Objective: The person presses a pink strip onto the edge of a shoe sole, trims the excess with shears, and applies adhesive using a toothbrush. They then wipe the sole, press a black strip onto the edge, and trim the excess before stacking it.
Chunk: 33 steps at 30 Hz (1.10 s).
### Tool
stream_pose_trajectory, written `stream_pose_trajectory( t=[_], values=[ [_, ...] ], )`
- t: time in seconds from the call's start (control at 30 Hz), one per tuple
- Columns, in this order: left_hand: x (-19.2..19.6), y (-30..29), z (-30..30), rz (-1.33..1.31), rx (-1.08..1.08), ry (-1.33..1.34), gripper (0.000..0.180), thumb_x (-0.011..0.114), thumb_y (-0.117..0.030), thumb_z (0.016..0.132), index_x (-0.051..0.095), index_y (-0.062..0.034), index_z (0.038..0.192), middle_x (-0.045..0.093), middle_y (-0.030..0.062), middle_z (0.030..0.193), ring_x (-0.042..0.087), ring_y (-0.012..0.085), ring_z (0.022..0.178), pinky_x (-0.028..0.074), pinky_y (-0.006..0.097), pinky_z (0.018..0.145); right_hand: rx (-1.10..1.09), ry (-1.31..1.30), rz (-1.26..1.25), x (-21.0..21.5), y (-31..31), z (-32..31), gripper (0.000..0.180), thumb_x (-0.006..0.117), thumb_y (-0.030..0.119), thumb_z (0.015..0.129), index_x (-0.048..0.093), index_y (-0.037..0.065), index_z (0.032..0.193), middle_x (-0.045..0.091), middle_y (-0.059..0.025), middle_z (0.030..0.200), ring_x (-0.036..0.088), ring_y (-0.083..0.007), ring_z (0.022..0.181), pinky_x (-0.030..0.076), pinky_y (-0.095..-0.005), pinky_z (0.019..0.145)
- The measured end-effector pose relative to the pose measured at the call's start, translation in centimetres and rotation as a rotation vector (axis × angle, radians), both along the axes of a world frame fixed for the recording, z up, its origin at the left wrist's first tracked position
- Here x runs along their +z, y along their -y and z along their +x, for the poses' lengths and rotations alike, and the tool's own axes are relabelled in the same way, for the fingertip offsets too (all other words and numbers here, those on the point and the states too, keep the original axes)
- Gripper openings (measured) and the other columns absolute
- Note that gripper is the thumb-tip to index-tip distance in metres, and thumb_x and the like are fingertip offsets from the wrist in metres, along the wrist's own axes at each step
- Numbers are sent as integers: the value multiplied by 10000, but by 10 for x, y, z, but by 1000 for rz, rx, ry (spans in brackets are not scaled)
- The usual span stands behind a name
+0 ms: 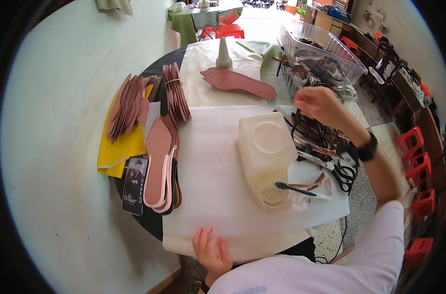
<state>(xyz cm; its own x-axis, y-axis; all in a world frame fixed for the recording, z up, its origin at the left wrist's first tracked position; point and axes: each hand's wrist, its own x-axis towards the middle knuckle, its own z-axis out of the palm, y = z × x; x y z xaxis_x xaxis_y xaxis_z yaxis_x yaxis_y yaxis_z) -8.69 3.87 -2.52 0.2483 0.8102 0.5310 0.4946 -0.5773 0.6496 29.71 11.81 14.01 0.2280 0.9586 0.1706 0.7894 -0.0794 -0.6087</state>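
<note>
We see two bare hands at one black surface (170,61) spread with one white sheet (203,193). The left hand (214,252) is at the sheet's near edge, its grip loosely open with fingers apart, and we see nothing in it. The right hand (318,102) is above one heap of dark strips (326,128) on the right of the surface; its grip is curled nearly closed, and we cannot tell whether it has hold of a strip. The strips overlap too much for us to count.

Beside them we find one pair of black-handled scissors (344,177), one pale plastic container (266,159), and one brush (304,191) laid against the container's near end. On the left we count three groups of pinkish insoles: one banded bundle (176,93), one loose stack (126,111) over one yellow cloth (116,156), and one pale-rimmed stack (159,152) beside one phone (135,186). Farther off stand one cone (224,56) and one clear basket (311,41).
</note>
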Motion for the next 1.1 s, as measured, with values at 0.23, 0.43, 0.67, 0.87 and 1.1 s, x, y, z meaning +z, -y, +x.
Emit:
stream_pose_trajectory(
  t=[0.23, 0.43, 0.67, 0.87, 1.1],
  values=[
    [1, -5, 3, 52, -11, -193, 90, 627, -119, 720, 605, -54, 779, 608, 137, 1021, 542, 353, 984, 384, 470, 853, 2, 221, -43, -77, -109, 57, 341, 686, 271, 740, 579, -38, 837, 608, -214, 784, 602, -356, 771, 468, -400, 667],
    [-10, -7, -7, 145, -45, -291, 101, 641, -142, 702, 612, -70, 765, 610, 151, 1005, 546, 344, 962, 399, 456, 822, -105, 343, -132, -113, -142, 60, 529, 733, 333, 695, 478, -79, 908, 594, -256, 919, 569, -410, 902, 458, -419, 756],
    [-11, -4, 0, 131, -10, -257, 110, 635, -144, 705, 602, -64, 772, 604, 147, 969, 544, 362, 930, 405, 456, 820, -71, 396, -112, -99, -137, 59, 397, 703, 293, 720, 585, -35, 910, 630, -211, 778, 612, -350, 754, 477, -419, 675],
    [1, -3, 9, 105, 38, -235, 106, 611, -95, 721, 571, -53, 810, 582, 143, 1018, 535, 356, 945, 393, 468, 842, -37, -89, -42, -22, -90, 39, 269, 694, 215, 742, 628, -46, 754, 567, -109, 562, 574, -168, 487, 475, -329, 471],
    [7, 3, 12, 124, 57, -210, 67, 593, -47, 744, 566, -26, 802, 577, 148, 1022, 524, 360, 986, 380, 473, 878, -70, -352, 58, -48, -88, 64, 252, 635, 130, 798, 596, -69, 949, 589, -68, 621, 554, -127, 439, 470, -254, 388]
  ],
)
